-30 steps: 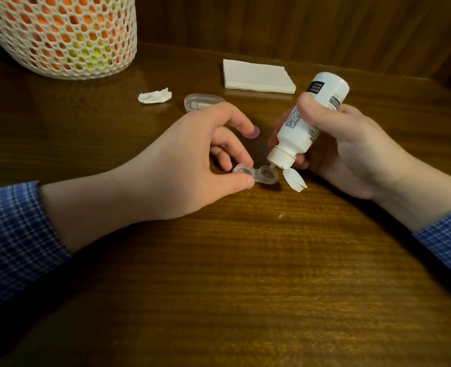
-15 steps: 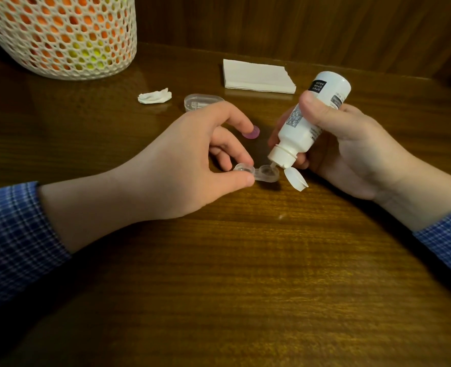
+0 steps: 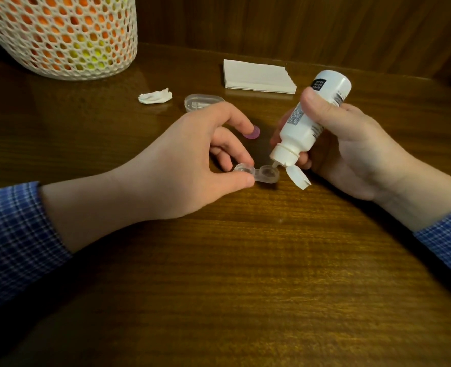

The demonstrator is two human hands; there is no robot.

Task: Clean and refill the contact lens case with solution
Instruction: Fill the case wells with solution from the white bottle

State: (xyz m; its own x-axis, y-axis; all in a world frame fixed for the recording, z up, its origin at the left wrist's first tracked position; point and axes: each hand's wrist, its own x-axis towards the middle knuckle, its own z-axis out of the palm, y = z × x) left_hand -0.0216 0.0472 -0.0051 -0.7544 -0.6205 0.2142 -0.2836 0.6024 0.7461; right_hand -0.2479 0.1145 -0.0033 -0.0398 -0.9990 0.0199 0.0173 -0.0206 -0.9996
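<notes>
A clear two-well contact lens case (image 3: 261,174) lies uncapped on the wooden table (image 3: 245,260) near the middle. My left hand (image 3: 187,165) pinches its left well between thumb and middle finger. My right hand (image 3: 351,144) grips a white solution bottle (image 3: 306,123), tipped nozzle-down, its tip right over the case's right well. The bottle's flip cap (image 3: 300,178) hangs open below the nozzle. A purple cap (image 3: 332,133) of the case lies on the table just behind my left index finger.
A clear plastic lid (image 3: 203,101) and a crumpled white tissue (image 3: 155,96) lie behind my left hand. A stack of folded white napkins (image 3: 258,76) sits at the back. A white mesh basket (image 3: 60,35) stands at the back left, against a wooden wall.
The bottle has shifted very slightly, staying tilted over the right well. Both hands keep their holds.
</notes>
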